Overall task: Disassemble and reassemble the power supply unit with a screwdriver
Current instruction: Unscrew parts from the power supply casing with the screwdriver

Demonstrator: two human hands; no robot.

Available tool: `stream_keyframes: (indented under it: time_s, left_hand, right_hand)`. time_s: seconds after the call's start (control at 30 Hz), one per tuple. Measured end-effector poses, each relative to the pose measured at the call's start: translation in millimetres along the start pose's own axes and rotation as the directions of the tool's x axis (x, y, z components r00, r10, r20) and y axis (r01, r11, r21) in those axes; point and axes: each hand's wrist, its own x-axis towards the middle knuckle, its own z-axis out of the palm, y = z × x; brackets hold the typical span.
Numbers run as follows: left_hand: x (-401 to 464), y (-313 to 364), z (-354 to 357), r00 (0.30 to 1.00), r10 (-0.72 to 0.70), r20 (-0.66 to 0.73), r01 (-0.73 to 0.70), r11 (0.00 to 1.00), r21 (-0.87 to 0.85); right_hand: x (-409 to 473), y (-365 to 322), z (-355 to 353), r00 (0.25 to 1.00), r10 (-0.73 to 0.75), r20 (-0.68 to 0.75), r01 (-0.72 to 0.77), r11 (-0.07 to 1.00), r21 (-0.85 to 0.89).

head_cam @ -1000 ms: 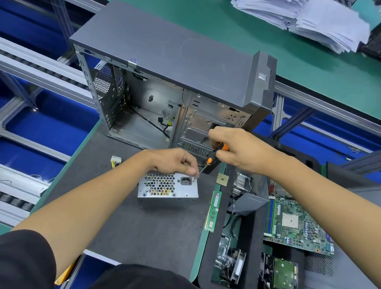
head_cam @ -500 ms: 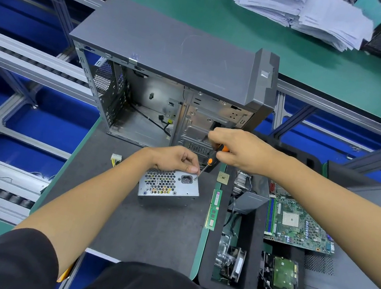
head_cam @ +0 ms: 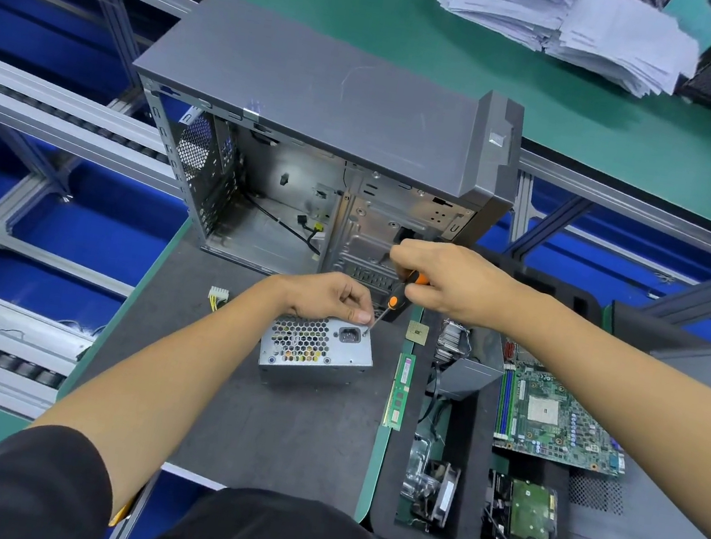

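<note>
The silver power supply unit (head_cam: 316, 351) stands on the dark mat, its honeycomb vent and power socket facing me. My left hand (head_cam: 324, 294) rests on its top edge, thumb and fingers pinched at the upper right corner. My right hand (head_cam: 449, 281) grips a black and orange screwdriver (head_cam: 394, 299). Its thin shaft slants down-left, the tip touching the unit's upper right corner beside my left thumb. White connectors with yellow wires (head_cam: 217, 296) stick out behind the unit on the left.
An open grey computer case (head_cam: 324, 98) stands just behind the hands. To the right a foam tray holds a RAM stick (head_cam: 398, 391), CPU (head_cam: 417, 332), motherboard (head_cam: 552, 419), fan (head_cam: 431, 493) and hard drive (head_cam: 527, 514). Paper stacks (head_cam: 566, 19) lie far right.
Both hands stay in nearly the same place. The screwdriver tip remains at the unit's upper right corner; the view shifted slightly.
</note>
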Motion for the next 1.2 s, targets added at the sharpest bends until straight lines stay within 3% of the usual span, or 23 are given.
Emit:
stream_keyframes:
  time_s: [0.57,0.77,1.0,1.2]
  left_hand:
    - [0.6,0.0,-2.0,1.0,-0.02,0.004,0.02,1.0,-0.013]
    - [-1.0,0.7,-3.2,0.999,0.02,0.033,-0.021,1.0,0.023]
    - [-1.5,6.0,-2.2,0.998,-0.036,0.05,0.029,0.991,0.127]
    - [1.4,2.7,-1.2,0.997,-0.009,0.082,0.009,1.0,-0.004]
  right_hand:
    - [-1.1,-0.7,-1.6,1.0,-0.018,0.004,0.018,1.0,0.017]
    - [-0.9,-1.1,-2.6,1.0,-0.013,0.01,0.012,1.0,0.026]
    - [-0.8,-2.3,-3.6,1.0,-0.007,0.017,0.006,1.0,0.024]
    - [1.2,-5.7,-6.0,0.997,-0.036,0.064,0.036,0.999,0.005]
